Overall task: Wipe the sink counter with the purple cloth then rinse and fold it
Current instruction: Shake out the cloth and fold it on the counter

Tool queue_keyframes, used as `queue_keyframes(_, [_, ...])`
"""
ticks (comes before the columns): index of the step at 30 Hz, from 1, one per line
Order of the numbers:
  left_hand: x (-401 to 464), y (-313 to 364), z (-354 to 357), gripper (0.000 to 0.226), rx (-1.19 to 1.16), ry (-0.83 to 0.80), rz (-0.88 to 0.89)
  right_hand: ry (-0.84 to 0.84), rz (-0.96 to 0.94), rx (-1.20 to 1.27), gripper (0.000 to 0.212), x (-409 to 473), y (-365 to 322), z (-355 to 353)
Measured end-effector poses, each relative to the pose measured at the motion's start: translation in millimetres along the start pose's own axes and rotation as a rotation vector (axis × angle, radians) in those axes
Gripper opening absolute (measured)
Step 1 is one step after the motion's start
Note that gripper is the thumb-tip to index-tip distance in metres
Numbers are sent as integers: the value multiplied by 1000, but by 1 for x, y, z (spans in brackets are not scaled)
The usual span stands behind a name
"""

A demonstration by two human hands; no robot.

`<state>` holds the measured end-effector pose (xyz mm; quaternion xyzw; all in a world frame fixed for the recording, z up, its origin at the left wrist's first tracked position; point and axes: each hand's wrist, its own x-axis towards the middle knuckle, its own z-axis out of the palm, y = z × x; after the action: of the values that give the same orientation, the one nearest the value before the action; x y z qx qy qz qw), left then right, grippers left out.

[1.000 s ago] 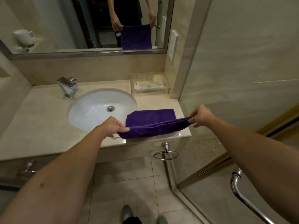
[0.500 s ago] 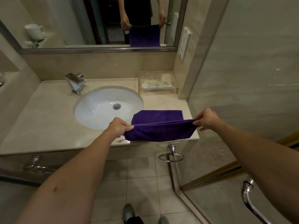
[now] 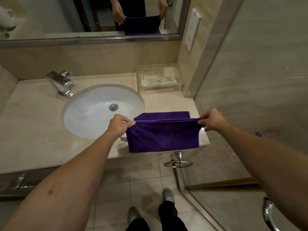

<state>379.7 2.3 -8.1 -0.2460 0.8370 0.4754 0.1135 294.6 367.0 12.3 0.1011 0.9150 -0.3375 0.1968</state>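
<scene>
Marble counter [image 3: 33, 130], beige and polished, fills the left and middle of the view, with a round white ceramic sink basin [image 3: 93, 114] sunk into it and a steel drain plug [image 3: 113, 107] at the basin's centre. A wide steel-framed wall mirror [image 3: 50, 17] runs along the far wall above the counter and reflects the person's hands and the cloth. To the right stands a beige stone-look wall panel [image 3: 258, 72], and at the near right a curved chrome door handle [image 3: 268, 214] shows.

The purple terry cloth [image 3: 163, 137] is held up over the near right corner of the counter, just right of the basin. Its top is a taut doubled edge stretched between the two hands; the front layer hangs down past the counter's near edge, while the far layer shows behind the fold, toward the counter top. The left hand [image 3: 119, 125] pinches the cloth's left top corner between thumb and curled fingers; the right hand [image 3: 210, 120] pinches the right top corner the same way.

At the far right corner of the counter sits a clear plastic amenity box [image 3: 160, 79]. A square chrome faucet [image 3: 60, 82] stands at the basin's far left. Below the cloth, a chrome towel ring [image 3: 178, 163] hangs from the counter front. A white wall socket plate [image 3: 192, 29] is mounted right of the mirror.
</scene>
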Motion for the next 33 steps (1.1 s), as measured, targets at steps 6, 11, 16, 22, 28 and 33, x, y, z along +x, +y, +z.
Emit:
queue_keyframes(6, [42,6,11,17,8,76,-24,-73,-15,4,13,52,-3,11])
queue_keyframes(11, [70,8,20,17,56,104,-32,-86,-12,-39,14,86,-2,23])
queue_keyframes(16, [96,8,31,18,99,109,-61,-65,-32,-107,9,114,1,31])
queue_keyframes(22, [116,3,42,18,144,111,-93,-45,-40,-145,6,137,11,41])
queue_keyframes(28, [123,-4,47,22,175,124,-117,-58,-51,-164,7,143,14,48])
queue_keyframes(33, [128,-7,49,23,203,114,-116,-50,-41,-167,15,148,16,51])
